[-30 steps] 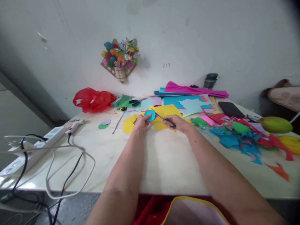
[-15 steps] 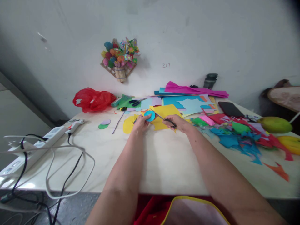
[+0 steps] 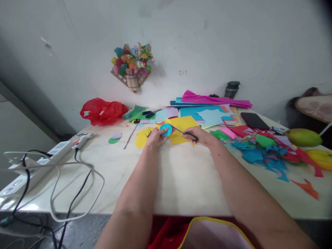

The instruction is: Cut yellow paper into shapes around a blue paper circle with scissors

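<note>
Between thumb and fingers, my left hand pinches a round blue paper disc. My right hand is wrapped round the dark handles of a pair of scissors. Their blades point left, toward the disc's right edge; whether they touch it I cannot tell. Beneath and behind both hands lies a yellow paper sheet. Left of my left hand are yellow cut pieces, partly hidden by it. Farther left, a lilac disc overlaps a green disc on the table.
A second pair of scissors and a red plastic bag lie toward the back left. Coloured paper scraps spread over the right side, near a dark flat case. A power strip with loose cables occupies the left edge.
My right hand has shifted slightly right with the scissors, away from the disc. My left hand keeps the blue disc in almost the same place.
</note>
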Tool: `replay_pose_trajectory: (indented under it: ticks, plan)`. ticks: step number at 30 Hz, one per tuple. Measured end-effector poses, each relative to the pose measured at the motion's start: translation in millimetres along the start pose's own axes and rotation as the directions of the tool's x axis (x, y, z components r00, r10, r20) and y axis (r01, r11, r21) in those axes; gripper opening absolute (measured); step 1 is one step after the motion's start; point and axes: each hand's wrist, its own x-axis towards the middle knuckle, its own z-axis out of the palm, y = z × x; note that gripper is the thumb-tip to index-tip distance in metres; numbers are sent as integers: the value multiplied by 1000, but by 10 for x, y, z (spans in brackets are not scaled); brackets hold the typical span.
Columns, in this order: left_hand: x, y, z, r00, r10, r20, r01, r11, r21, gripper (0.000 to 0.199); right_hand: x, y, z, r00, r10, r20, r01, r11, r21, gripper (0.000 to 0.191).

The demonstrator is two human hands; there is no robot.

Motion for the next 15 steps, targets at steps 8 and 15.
replay_pose_trajectory:
  ticks: [8, 15]
  plan:
    - [-15, 0, 33, 999, -32, -16, 31, 999, -31, 37, -103, -118, 33, 998, 49, 40, -50, 998, 25, 33]
    - [-38, -15, 82, 998, -68, -15, 68, 998, 16, 36, -111, -175, 83, 996, 78, 37, -79, 996, 45, 22]
